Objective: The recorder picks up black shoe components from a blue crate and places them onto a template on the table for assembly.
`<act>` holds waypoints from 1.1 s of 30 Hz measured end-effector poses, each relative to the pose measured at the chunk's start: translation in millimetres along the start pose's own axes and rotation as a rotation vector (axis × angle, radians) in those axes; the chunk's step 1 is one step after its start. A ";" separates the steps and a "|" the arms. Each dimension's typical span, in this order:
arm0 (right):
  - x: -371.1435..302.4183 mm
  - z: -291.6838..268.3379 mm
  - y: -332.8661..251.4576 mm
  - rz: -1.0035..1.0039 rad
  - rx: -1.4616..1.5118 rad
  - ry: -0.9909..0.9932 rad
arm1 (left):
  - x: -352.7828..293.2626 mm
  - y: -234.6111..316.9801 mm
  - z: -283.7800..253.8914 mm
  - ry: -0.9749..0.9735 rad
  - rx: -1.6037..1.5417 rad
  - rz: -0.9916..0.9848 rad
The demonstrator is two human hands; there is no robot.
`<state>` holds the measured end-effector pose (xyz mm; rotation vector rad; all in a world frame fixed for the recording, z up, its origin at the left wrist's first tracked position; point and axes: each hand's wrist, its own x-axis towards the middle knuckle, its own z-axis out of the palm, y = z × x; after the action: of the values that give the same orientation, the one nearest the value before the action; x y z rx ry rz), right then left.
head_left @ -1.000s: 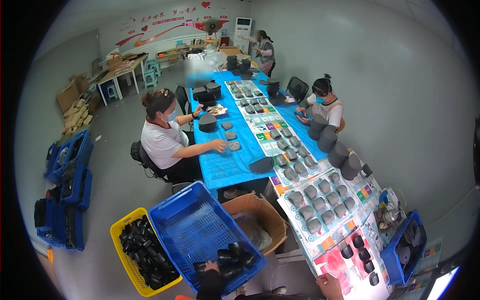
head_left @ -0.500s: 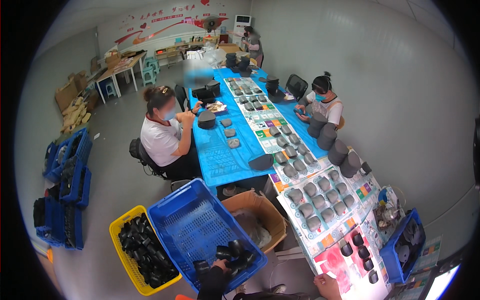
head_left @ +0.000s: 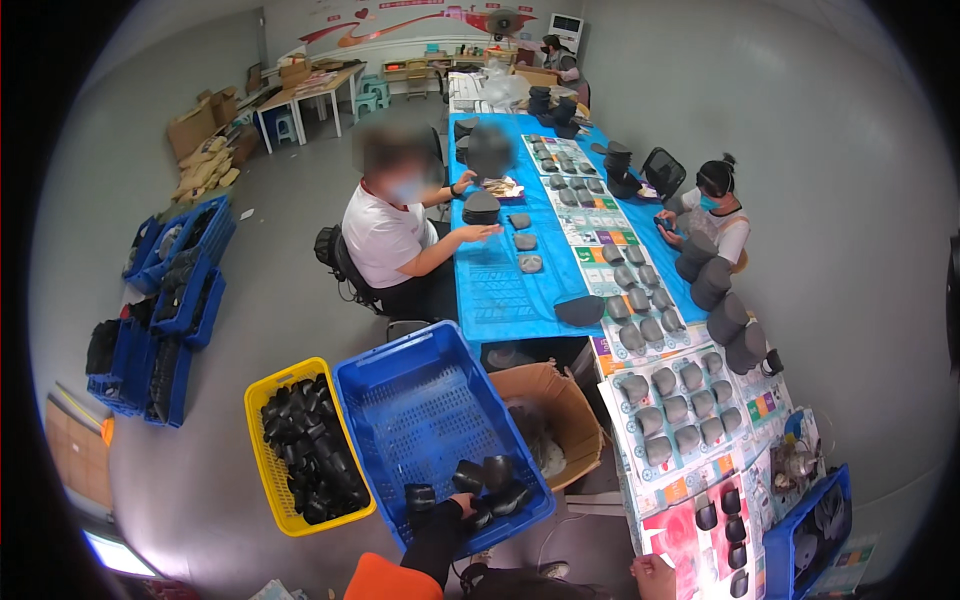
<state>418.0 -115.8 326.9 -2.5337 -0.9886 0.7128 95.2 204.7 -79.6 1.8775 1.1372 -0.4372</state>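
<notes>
My left hand reaches down into the large blue crate, among several curved black pieces at its near end. Its fingers are bent against one of these pieces; the fingertips are partly hidden. At the near left edge of the table, my right hand rests with its fingers curled in, and whatever they may hold is not visible. Beside it lies a pink and red printed sheet carrying black curved pieces in rows.
A yellow crate full of black pieces adjoins the blue one. Behind stands an open cardboard box. Grey rounded pieces line the long table. Co-workers sit on both sides, and another blue crate stands at right.
My view has swung left, so the scene sits farther right. My left hand stays among the black pieces in the crate. The co-worker on the left has lowered a raised hand toward the table.
</notes>
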 end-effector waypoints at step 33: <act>-5.7 -131.2 -123.8 -0.588 0.828 -1.091 | -271.0 204.1 -100.8 0.163 -1.675 0.554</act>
<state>421.6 -48.1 494.1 -0.9695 -1.2435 1.8435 112.8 100.9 258.3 0.5941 0.5632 0.8100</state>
